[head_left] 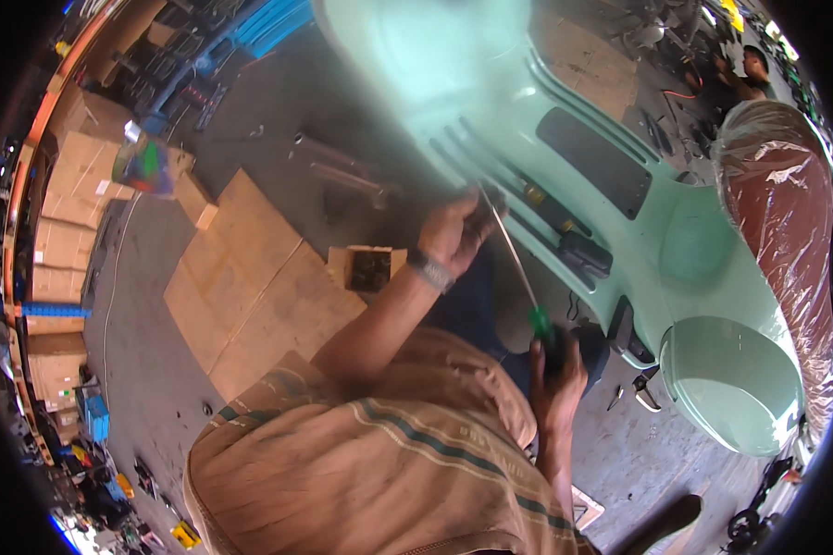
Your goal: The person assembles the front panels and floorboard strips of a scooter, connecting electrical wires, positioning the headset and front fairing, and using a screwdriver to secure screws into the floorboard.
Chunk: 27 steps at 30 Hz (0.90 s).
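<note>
My right hand (560, 375) is wrapped round the green and black handle of a long screwdriver (516, 256). Its thin metal shaft slants up and left to the fingers of my left hand (449, 231). Those fingers are bent together at the shaft's tip, against the edge of a mint-green scooter body (491, 111); what they pinch there is hidden. Slots, a dark grey floor mat (594, 159) and a black footrest-like part (585, 254) show on the body near my hands.
A brown seat (777, 231) in clear plastic adjoins the scooter at right. Flattened cardboard (259, 277) and a small open box (367, 268) of dark parts lie on the floor at left. Cardboard boxes (69, 203) line the left side. Another person (754, 74) works at the far right.
</note>
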Motion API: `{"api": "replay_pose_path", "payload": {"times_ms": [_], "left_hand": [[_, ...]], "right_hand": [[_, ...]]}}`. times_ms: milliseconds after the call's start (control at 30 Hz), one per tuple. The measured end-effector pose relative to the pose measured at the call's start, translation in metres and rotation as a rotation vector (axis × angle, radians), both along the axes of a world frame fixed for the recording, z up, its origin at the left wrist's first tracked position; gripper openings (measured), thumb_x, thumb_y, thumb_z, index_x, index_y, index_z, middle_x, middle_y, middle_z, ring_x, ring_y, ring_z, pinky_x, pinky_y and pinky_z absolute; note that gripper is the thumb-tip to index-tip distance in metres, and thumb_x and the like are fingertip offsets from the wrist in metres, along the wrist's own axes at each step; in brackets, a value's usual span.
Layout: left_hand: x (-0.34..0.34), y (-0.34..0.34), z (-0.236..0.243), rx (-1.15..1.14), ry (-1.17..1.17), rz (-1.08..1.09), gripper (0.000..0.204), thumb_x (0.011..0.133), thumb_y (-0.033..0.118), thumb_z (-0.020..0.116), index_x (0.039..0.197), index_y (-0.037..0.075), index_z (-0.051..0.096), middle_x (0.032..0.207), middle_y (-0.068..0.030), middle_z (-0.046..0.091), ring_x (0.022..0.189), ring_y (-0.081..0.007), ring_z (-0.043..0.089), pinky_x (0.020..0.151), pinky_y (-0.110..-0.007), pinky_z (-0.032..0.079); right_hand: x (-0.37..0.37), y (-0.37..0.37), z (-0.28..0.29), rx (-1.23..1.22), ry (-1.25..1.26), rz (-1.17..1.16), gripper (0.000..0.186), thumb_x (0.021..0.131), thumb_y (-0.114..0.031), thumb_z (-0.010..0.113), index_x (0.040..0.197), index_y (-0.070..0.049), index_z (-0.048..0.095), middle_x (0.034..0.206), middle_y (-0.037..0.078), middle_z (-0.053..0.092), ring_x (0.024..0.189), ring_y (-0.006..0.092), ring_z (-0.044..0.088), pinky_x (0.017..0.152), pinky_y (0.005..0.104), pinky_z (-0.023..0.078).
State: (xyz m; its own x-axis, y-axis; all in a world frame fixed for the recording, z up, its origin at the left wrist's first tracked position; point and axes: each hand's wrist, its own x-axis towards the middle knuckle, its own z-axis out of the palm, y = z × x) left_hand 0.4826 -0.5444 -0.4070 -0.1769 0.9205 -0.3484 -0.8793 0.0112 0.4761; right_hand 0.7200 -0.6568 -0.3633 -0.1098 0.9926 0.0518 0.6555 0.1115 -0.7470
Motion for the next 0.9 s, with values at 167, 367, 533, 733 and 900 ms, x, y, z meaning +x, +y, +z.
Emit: {"api": "replay_pose_path", "payload": {"times_ms": [167,367,533,733,900], "left_hand": [[-0.044,0.031,-0.033,0.059,0.029,0.110,0.019,0.102,0.007,0.048,0.117,-0.005,0.053,0.117,-0.0130,0.058,0.115,-0.0271,0.058,0.106,-0.044,0.050],[-0.065,0.055,-0.056,0.075,0.035,0.110,0.019,0.102,0.006,0.048,0.116,-0.004,0.053,0.118,-0.0132,0.058,0.118,-0.0266,0.057,0.106,-0.046,0.048],[-0.070,0.061,-0.059,0.007,0.053,0.127,0.020,0.098,0.009,0.055,0.114,-0.003,0.056,0.114,-0.0135,0.062,0.117,-0.0258,0.059,0.102,-0.043,0.050],[-0.094,0.049,-0.068,-0.294,1.080,0.301,0.074,0.075,0.026,0.084,0.131,-0.003,0.044,0.127,-0.0173,0.056,0.121,-0.0277,0.055,0.103,-0.039,0.046],[-0.135,0.088,-0.112,0.080,1.471,0.336,0.114,0.063,0.029,0.092,0.147,-0.001,0.023,0.137,-0.0188,0.048,0.127,-0.0304,0.047,0.110,-0.038,0.036]], "right_hand": [[-0.046,0.080,-0.017,-0.020,-0.051,0.124,0.043,0.092,-0.030,0.068,0.122,0.000,0.061,0.107,0.026,0.067,0.098,0.0413,0.067,0.084,0.0457,0.053],[-0.063,0.127,-0.033,-0.007,-0.129,0.212,0.047,0.093,-0.034,0.066,0.123,0.002,0.060,0.111,0.026,0.067,0.102,0.0400,0.067,0.089,0.0452,0.052],[-0.068,0.141,-0.032,0.010,-0.170,0.237,0.046,0.093,-0.032,0.068,0.123,0.002,0.060,0.112,0.026,0.066,0.102,0.0405,0.066,0.090,0.0454,0.052],[-0.063,0.149,-0.038,0.009,-0.154,0.262,0.045,0.093,-0.029,0.068,0.123,0.002,0.059,0.114,0.027,0.065,0.105,0.0414,0.065,0.091,0.0465,0.052],[-0.063,0.147,-0.052,0.074,-0.151,0.275,0.046,0.093,-0.028,0.068,0.127,0.000,0.056,0.118,0.026,0.063,0.108,0.0421,0.062,0.091,0.0477,0.051]]}}
